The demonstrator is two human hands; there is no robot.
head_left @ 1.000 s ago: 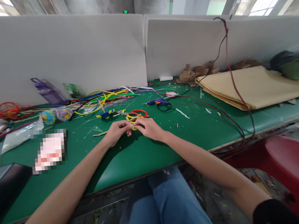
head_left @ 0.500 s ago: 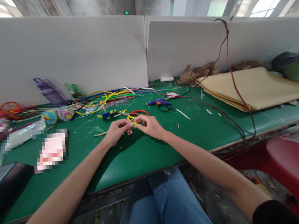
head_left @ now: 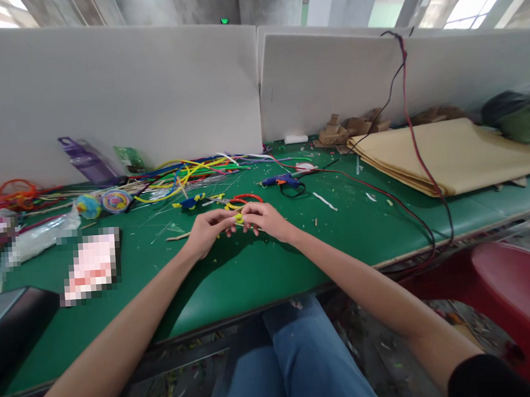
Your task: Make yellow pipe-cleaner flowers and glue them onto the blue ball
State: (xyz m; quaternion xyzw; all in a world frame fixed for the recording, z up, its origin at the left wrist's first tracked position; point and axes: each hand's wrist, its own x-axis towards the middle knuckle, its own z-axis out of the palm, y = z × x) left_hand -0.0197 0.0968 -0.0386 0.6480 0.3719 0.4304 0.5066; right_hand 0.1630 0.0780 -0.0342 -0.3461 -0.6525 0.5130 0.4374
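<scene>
A small yellow piece of pipe cleaner [head_left: 239, 218] is pinched between both hands, just above the green tabletop. My left hand [head_left: 209, 230] grips it from the left with thumb and forefinger. From the right, my right hand [head_left: 267, 220] holds its other side, and the fingertips of the two hands nearly meet. Right behind them lie scissors with red-orange handles [head_left: 249, 197], partly covered by the fingers. A blue and yellow fuzzy piece [head_left: 188, 202] rests beside the scissor blades. Below the left hand's fingers, a thin stick [head_left: 177, 237] lies on the table.
A blue glue gun [head_left: 279, 181] lies behind the right hand, with a red cord [head_left: 372, 189] running right. Coloured pipe cleaners [head_left: 191, 170], two swirled round pieces [head_left: 116, 201] and a purple bottle [head_left: 87, 164] are at back left. Folded tan sheets [head_left: 460, 156] cover the right side.
My right hand has shifted slightly right, and its lower fingers now show. More of the yellow piece is visible between the fingertips. My left hand has hardly moved.
</scene>
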